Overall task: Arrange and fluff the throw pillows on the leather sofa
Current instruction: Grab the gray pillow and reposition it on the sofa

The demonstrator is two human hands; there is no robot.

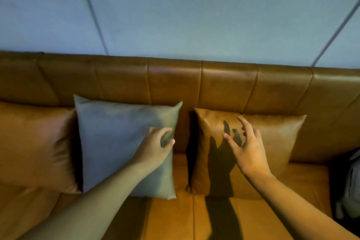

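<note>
Three throw pillows lean upright against the backrest of the tan leather sofa (175, 82). A grey-green pillow (116, 138) stands in the middle; my left hand (155, 146) rests on its right edge with fingers curled against the fabric. To its right stands a tan leather pillow (276, 138); my right hand (247, 146) hovers just in front of it, fingers spread, casting a shadow on it. A second tan leather pillow (33, 146) stands at the far left, partly behind the grey-green one.
A gap of bare seat cushion (181, 210) separates the two middle pillows. A dark grey object (350, 181) sits at the sofa's right end. A pale blue panelled wall (185, 9) rises behind the backrest.
</note>
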